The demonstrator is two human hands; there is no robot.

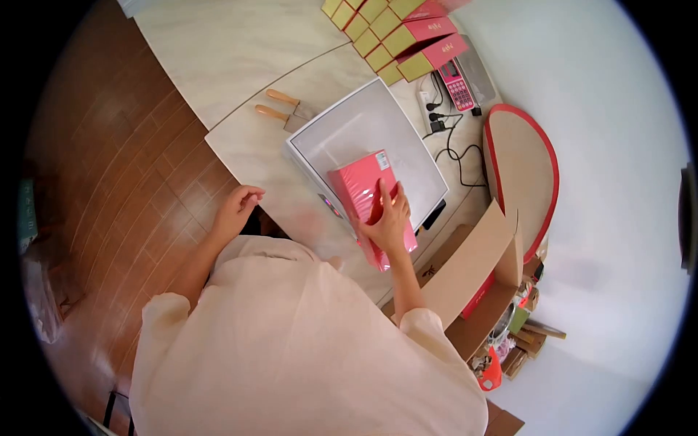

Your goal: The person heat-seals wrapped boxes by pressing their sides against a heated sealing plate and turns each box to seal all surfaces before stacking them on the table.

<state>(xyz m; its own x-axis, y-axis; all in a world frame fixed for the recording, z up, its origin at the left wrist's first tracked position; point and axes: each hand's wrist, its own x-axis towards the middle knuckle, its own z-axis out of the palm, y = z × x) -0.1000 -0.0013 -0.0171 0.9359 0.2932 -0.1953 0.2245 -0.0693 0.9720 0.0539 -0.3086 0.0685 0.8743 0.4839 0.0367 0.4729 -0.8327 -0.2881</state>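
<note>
A glossy red box (356, 182) with shiny clear wrap and a small white label lies on a flat grey-topped machine (342, 123) with a white frame and a lit panel on its near side. My right hand (389, 221) reaches over the box and grips it, thumb on the near side and fingers on top. Part of the box hangs past the machine's right corner. My left hand (238, 209) is beside the table edge, fingers loosely curled and a little apart, holding nothing.
Two wooden-handled scrapers (283, 105) lie beside the machine. Stacked red and gold boxes (392, 33) stand at the back. A power strip (429, 109) with black cables and a pink keypad device (458, 91) sit near the wall. An open cardboard carton (465, 269) is at right.
</note>
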